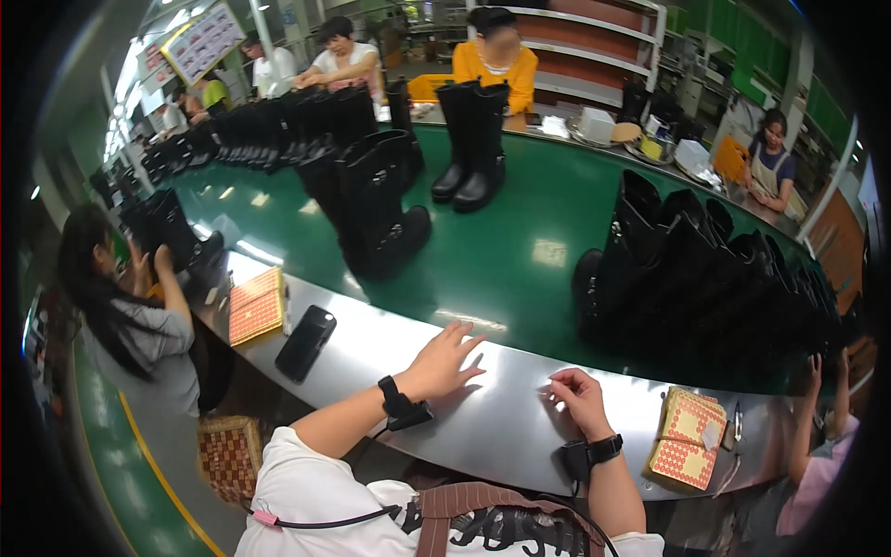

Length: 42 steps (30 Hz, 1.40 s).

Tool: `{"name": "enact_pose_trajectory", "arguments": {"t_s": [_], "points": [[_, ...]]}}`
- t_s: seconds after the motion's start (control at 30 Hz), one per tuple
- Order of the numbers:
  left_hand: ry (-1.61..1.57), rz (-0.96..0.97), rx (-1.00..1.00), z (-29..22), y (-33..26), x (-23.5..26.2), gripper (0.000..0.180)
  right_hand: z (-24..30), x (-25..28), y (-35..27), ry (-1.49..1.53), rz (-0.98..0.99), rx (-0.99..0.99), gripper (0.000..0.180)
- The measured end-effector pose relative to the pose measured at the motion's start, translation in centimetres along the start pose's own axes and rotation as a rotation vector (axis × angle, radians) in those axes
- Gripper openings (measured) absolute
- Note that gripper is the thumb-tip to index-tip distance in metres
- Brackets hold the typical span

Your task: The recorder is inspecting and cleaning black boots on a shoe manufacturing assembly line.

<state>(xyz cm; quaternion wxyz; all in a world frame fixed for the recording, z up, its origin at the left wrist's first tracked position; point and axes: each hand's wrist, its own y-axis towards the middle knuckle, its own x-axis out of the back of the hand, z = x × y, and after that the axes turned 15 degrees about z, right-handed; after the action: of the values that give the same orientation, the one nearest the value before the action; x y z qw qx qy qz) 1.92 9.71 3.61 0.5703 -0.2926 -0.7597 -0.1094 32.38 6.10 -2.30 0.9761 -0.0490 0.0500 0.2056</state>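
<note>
My left hand (445, 360) hovers at the inner edge of the steel ledge (501, 408), fingers spread, with nothing in it. Over the same ledge, my right hand (577, 395) has its fingers curled in toward the thumb; whether a small thing is pinched there is hidden. Beyond my left hand, a pair of tall black boots (371, 209) stands on the green conveyor belt (520, 269). Another pair of black boots (473, 144) is farther off. Closest to my right hand is a crowded row of black boots (659, 269) on the right of the belt.
A black phone (306, 343) and a stack of red-patterned sheets (257, 306) lie on the ledge at left. Similar sheet stacks (687, 436) lie at right, beside a small metal tool (738, 422). Co-workers sit at both sides and across the belt; more boots (269, 125) line the far left.
</note>
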Motion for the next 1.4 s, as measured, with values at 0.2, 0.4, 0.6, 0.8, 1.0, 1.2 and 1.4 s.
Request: {"name": "enact_pose_trajectory", "arguments": {"t_s": [0.2,0.4,0.6,0.8,1.0,1.2,1.4], "points": [[0.105,-0.083,0.36,-0.1,-12.0,-5.5,0.064,-0.3,-0.2,0.0,-0.052,0.015,0.111,0.008],[-0.071,-0.374,0.485,0.3,-12.5,-8.8,0.058,-1.0,0.3,0.2,-0.037,0.061,0.155,0.007],[-0.118,-0.563,0.474,1.2,-11.6,-10.3,0.049,-1.3,0.6,0.4,-0.048,0.074,0.177,0.008],[-0.048,-0.563,0.524,0.6,-11.5,-9.9,0.046,-0.9,0.4,-0.1,-0.032,0.097,0.17,0.008],[-0.024,-0.541,0.556,-0.2,-11.5,-9.2,0.043,-0.2,-0.4,-0.2,-0.136,0.084,0.172,0.011],[0.008,-0.489,0.587,-1.1,-11.2,-8.5,0.045,0.9,-1.4,-0.5,-0.153,0.044,0.171,0.01],[-0.033,-0.508,0.591,-1.4,-11.4,-8.4,0.045,0.8,-1.5,-0.5,-0.204,0.055,0.152,0.011]]}}
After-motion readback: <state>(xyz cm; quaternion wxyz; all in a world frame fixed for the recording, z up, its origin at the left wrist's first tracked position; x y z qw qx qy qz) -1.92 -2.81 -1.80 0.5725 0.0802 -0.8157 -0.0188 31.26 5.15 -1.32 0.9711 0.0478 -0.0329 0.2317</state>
